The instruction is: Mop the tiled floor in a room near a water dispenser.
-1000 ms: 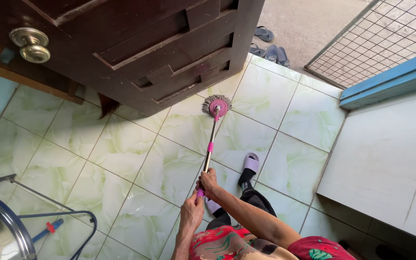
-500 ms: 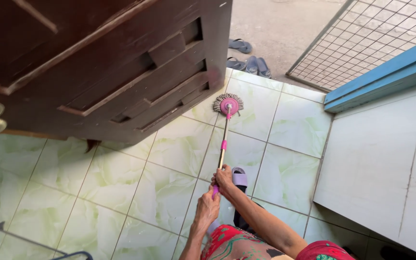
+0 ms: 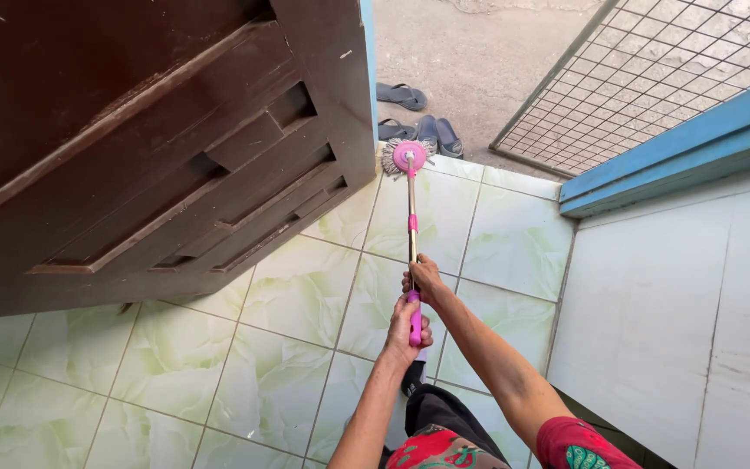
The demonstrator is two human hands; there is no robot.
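While both hands grip 1 mop (image 3: 411, 227), its long thin pole runs straight away from the person across the green marbled floor tiles (image 3: 301, 291). Left hand (image 3: 409, 328) is wrapped tight round the pink grip at the near end of the pole, fingers closed over it. Right hand (image 3: 425, 280) sits just above the left on the bare metal part of the pole, also closed round it; the 2 hands are close together, almost touching, one behind the other along the shaft. A second pink collar shows partway up the pole. The mop head (image 3: 406, 157), a round pink disc with a fringe of pale strands, rests on the tile at the far edge of the floor, just beside the lower corner of the dark brown wooden door (image 3: 175, 148), which stands open to the left. Beyond the mop head, on the grey concrete outside, lie dark sandals (image 3: 423, 130), a pair close to the threshold and 1 more a little farther out. A wire mesh panel (image 3: 653, 78) leans at the upper right, above a blue painted frame (image 3: 679, 143) and a pale wall (image 3: 696, 321). Red patterned clothing shows at the bottom edge, with a dark-shod foot on the tile just below the left hand.
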